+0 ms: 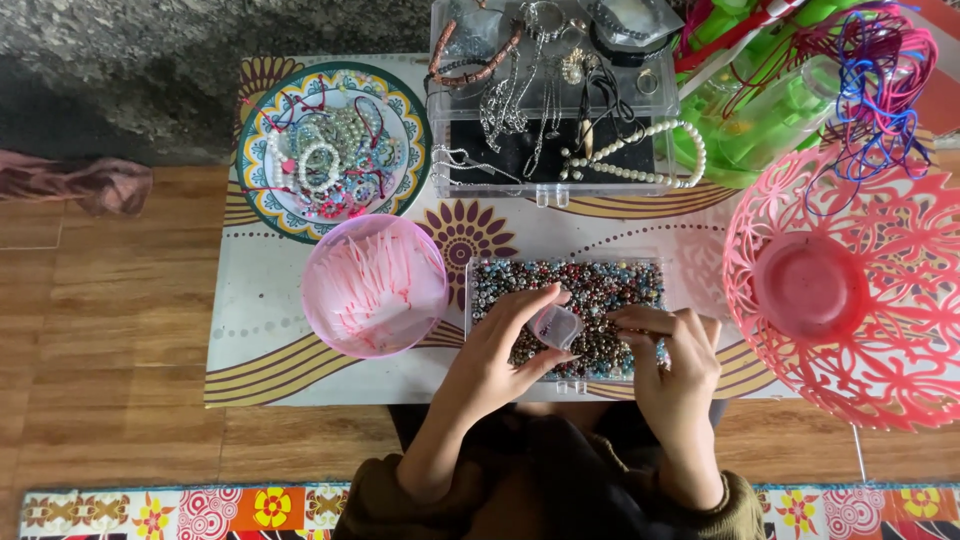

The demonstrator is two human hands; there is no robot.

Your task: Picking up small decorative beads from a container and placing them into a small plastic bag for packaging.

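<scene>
Beads galore in the clear plastic tray point(600, 285) at the tabletop's near edge; my left hand point(497, 355) grips a small clear pot point(556, 326) above it, my right hand point(672, 352) pinches among beads. Filling barely begun, I reckon.

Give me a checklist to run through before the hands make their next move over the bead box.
1. Left hand has hold of the small clear container: ok, thumb and fingers pinch it.
2. Container sits over the clear bead box, so spills land inside: ok.
3. Right hand is at the beads: ok, fingertips reach in beside the container.
4. Bead held in the right fingertips: cannot tell, too small.
5. Pink bowl stands apart from the left hand: ok.
6. Pink lattice basket stands apart from the right hand: ok, close but not touching.
</scene>
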